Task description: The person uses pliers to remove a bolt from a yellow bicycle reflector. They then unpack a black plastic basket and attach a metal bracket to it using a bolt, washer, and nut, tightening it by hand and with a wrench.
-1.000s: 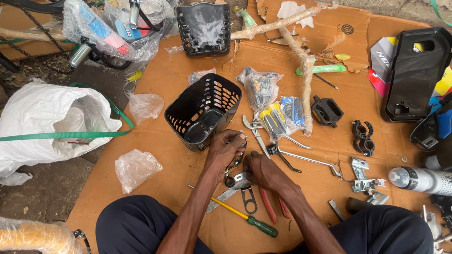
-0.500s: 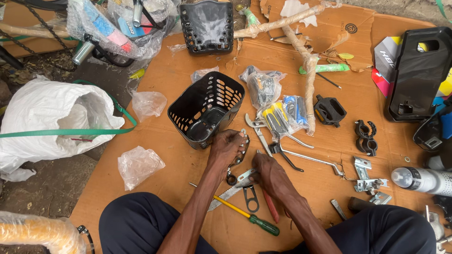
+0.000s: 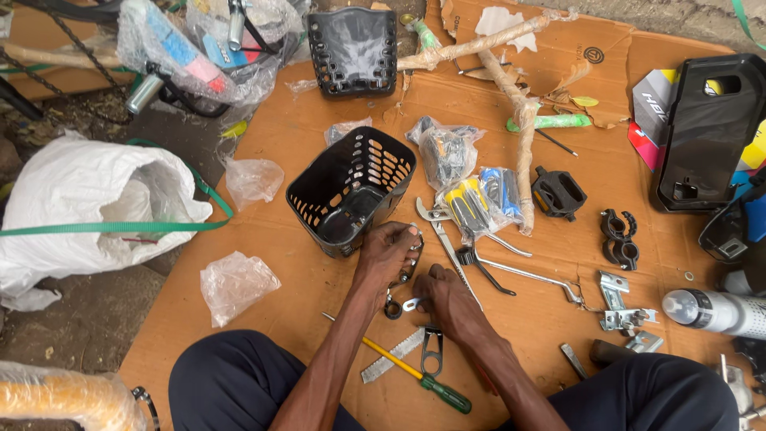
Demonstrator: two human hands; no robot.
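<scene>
**Two hands on a small metal bracket, cardboard work surface**

Two bare hands meet at the centre of a flat brown cardboard sheet (image 3: 303, 239). Left hand (image 3: 387, 255): fingers curled closed around a thin curved metal clamp bracket (image 3: 411, 263), a shiny strip with a dark ring at its lower end, just below the fingertips. Right hand (image 3: 447, 299): fingers bent, tips pinching a small flat silver spanner (image 3: 410, 304) that touches the bracket's lower end.

Materials near the fingers:
- Black plastic basket (image 3: 351, 191), perforated walls, tipped on its side, rim just beyond the left fingertips.
- Yellow-shafted screwdriver (image 3: 415, 375) with green handle, behind both wrists, beside a flat serrated metal strip (image 3: 391, 355).
- Long chromed wrench (image 3: 447, 239) and bent steel rod (image 3: 519, 271), just right of the right knuckles.
- Clear bag of tools (image 3: 479, 199) with yellow and blue grips, beyond the wrench.
- Black pedal (image 3: 558, 193), ribbed, well apart to the right.
- Crumpled clear plastic bag (image 3: 235, 283), left of the left forearm.

Open room: bare cardboard lies left of the left hand, between basket and crumpled bag; the right side is crowded with hardware.
</scene>
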